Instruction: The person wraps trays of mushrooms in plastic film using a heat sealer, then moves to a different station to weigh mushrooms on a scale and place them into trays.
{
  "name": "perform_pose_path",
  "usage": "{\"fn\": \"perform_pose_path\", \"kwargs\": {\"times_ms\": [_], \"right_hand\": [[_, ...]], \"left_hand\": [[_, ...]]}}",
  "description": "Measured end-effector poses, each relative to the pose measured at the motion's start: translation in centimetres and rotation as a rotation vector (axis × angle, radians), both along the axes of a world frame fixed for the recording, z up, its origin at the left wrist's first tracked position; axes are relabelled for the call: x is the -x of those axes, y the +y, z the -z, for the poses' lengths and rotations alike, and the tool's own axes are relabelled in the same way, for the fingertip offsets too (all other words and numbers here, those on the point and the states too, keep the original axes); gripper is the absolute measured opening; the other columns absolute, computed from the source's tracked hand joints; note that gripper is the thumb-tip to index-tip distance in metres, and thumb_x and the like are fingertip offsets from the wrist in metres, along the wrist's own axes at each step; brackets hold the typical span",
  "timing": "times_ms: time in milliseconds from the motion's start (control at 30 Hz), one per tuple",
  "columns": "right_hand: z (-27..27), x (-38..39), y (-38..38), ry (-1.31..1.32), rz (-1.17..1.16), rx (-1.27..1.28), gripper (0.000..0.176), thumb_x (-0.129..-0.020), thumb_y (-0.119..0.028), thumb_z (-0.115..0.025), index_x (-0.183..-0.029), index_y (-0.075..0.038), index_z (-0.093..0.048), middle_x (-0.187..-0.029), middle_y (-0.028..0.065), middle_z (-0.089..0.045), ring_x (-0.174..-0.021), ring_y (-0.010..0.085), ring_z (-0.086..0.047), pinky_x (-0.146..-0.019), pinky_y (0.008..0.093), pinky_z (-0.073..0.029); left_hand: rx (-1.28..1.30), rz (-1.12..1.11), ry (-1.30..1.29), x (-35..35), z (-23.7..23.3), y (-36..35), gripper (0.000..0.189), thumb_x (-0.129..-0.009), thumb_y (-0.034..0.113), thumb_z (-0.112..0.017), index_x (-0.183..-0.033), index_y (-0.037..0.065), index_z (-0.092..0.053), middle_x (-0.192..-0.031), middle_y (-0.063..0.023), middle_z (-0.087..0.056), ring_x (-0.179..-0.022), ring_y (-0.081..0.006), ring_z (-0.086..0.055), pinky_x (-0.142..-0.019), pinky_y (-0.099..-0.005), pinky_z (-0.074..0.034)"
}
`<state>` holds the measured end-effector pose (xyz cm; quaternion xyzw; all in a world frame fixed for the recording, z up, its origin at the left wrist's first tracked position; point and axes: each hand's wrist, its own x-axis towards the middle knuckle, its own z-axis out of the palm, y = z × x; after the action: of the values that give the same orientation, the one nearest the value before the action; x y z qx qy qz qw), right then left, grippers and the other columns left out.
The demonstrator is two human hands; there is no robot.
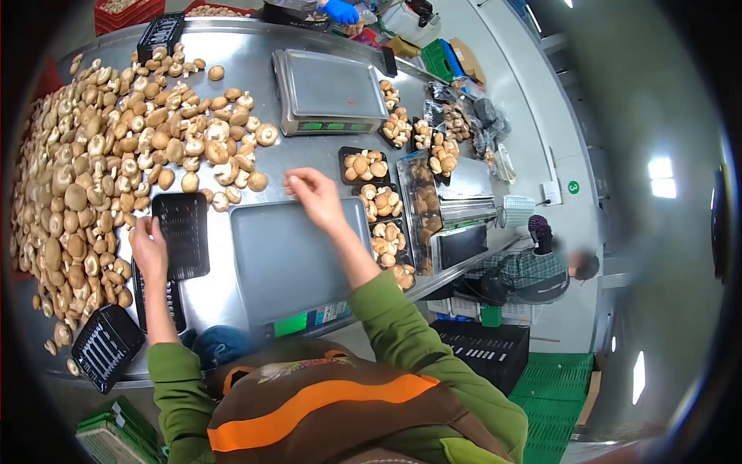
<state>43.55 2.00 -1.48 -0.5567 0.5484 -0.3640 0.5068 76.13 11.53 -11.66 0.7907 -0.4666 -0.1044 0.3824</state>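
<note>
My left hand [150, 249] is at the left rim of a black plastic tray [182, 236], its thumb on the rim and its fingers outside it, beside the mushroom pile. That tray holds nothing and overlaps a second black tray [171, 305]. Over the far right part of a scale with a bare grey platter [290, 259] is my right hand [313, 197]. Its fingers are loosely bent and apart, with nothing seen in them. Brown mushrooms [85, 178] lie in a big heap along the left of the steel table, some loose near the scale.
Filled mushroom trays [365, 165] stand in a row right of the scale. A second scale [328, 85] sits at the far side. A black tray [108, 348] leans at the near left edge. A blue-gloved hand [340, 11] shows at the top; another person [525, 274] is at right.
</note>
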Motion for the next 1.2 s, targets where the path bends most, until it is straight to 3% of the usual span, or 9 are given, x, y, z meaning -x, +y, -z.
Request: {"fn": "perform_pose_path", "kwargs": {"times_ms": [33,100,167,300,500,600,1033,1100,1200], "right_hand": [[-0.1,-2.0,0.2,0.091,-0.059,0.068,0.027,-0.089,-0.019,-0.060,-0.109,0.000,-0.061,-0.094,0.0100,-0.066,-0.085,0.0155,-0.062,-0.074,0.0281,-0.050],[-1.4,-5.8,0.9,0.187,-0.119,0.148,0.030,-0.086,-0.021,-0.063,-0.109,0.000,-0.060,-0.093,0.0105,-0.065,-0.087,0.0175,-0.062,-0.076,0.0298,-0.050],[-3.5,-9.8,1.9,0.242,-0.183,0.415,0.035,-0.079,-0.024,-0.070,-0.103,-0.001,-0.062,-0.089,0.0116,-0.062,-0.087,0.0217,-0.061,-0.076,0.0322,-0.049],[-3.9,-13.9,3.1,0.475,-0.346,0.460,0.028,-0.072,-0.023,-0.076,-0.084,-0.003,-0.061,-0.078,0.0099,-0.059,-0.075,0.0256,-0.059,-0.067,0.0363,-0.048],[-1.9,-14.8,6.3,0.552,-0.334,0.428,0.022,-0.076,-0.020,-0.072,-0.078,-0.003,-0.057,-0.077,0.0120,-0.058,-0.074,0.0301,-0.058,-0.064,0.0400,-0.045],[-1.1,-14.1,7.3,0.553,-0.366,0.306,0.022,-0.079,-0.022,-0.069,-0.079,-0.003,-0.059,-0.077,0.0133,-0.060,-0.073,0.0318,-0.058,-0.064,0.0413,-0.045],[-0.7,-12.1,9.1,0.673,-0.512,0.274,0.023,-0.087,-0.025,-0.057,-0.085,-0.003,-0.062,-0.083,0.0150,-0.062,-0.080,0.0350,-0.059,-0.069,0.0441,-0.047],[-0.6,-11.9,8.9,0.506,-0.353,0.547,0.023,-0.090,-0.025,-0.055,-0.090,-0.004,-0.062,-0.089,0.0147,-0.061,-0.083,0.0356,-0.059,-0.072,0.0427,-0.047],[-1.8,-10.0,7.6,0.539,-0.198,0.438,0.021,-0.091,-0.023,-0.051,-0.094,-0.006,-0.062,-0.097,0.0140,-0.061,-0.089,0.0353,-0.058,-0.074,0.0443,-0.047]], "left_hand": [[0.036,0.024,0.138,-0.1,-3.2,-0.1,0.014,-0.090,0.013,-0.056,-0.093,-0.002,-0.058,-0.078,-0.0190,-0.061,-0.076,-0.0351,-0.060,-0.067,-0.0398,-0.046],[0.132,0.138,0.047,-0.7,-7.1,-0.1,0.012,-0.089,0.009,-0.057,-0.094,-0.002,-0.057,-0.082,-0.0196,-0.060,-0.078,-0.0356,-0.059,-0.069,-0.0401,-0.046],[0.226,0.249,-0.038,-1.1,-9.1,-0.1,0.012,-0.087,0.006,-0.059,-0.095,-0.002,-0.056,-0.084,-0.0195,-0.060,-0.080,-0.0351,-0.059,-0.071,-0.0397,-0.045],[0.183,0.439,0.050,-1.4,-12.4,0.8,0.009,-0.085,0.004,-0.060,-0.088,-0.002,-0.053,-0.081,-0.0175,-0.058,-0.071,-0.0312,-0.057,-0.065,-0.0361,-0.045],[-0.083,0.495,0.410,-3.3,-8.5,3.7,0.013,-0.084,0.007,-0.063,-0.092,-0.001,-0.057,-0.077,-0.0040,-0.060,-0.070,-0.0117,-0.057,-0.063,-0.0257,-0.046],[-0.175,0.601,0.976,-3.5,-7.0,5.5,0.029,-0.089,0.012,-0.062,-0.110,-0.007,-0.053,-0.095,-0.0080,-0.064,-0.087,-0.0105,-0.060,-0.076,-0.0242,-0.048],[-0.382,0.732,1.098,-3.1,-7.8,8.2,0.031,-0.088,0.019,-0.063,-0.110,-0.002,-0.058,-0.094,-0.0051,-0.065,-0.081,-0.0092,-0.060,-0.074,-0.0239,-0.048],[-0.394,0.713,1.151,-3.0,-6.9,8.6,0.029,-0.087,0.015,-0.063,-0.111,-0.002,-0.058,-0.095,-0.0050,-0.066,-0.081,-0.0089,-0.060,-0.074,-0.0234,-0.049],[-0.382,0.696,1.172,-2.3,-6.0,8.8,0.027,-0.087,0.006,-0.063,-0.112,-0.002,-0.058,-0.097,-0.0045,-0.067,-0.079,-0.0080,-0.061,-0.074,-0.0225,-0.049]]}}
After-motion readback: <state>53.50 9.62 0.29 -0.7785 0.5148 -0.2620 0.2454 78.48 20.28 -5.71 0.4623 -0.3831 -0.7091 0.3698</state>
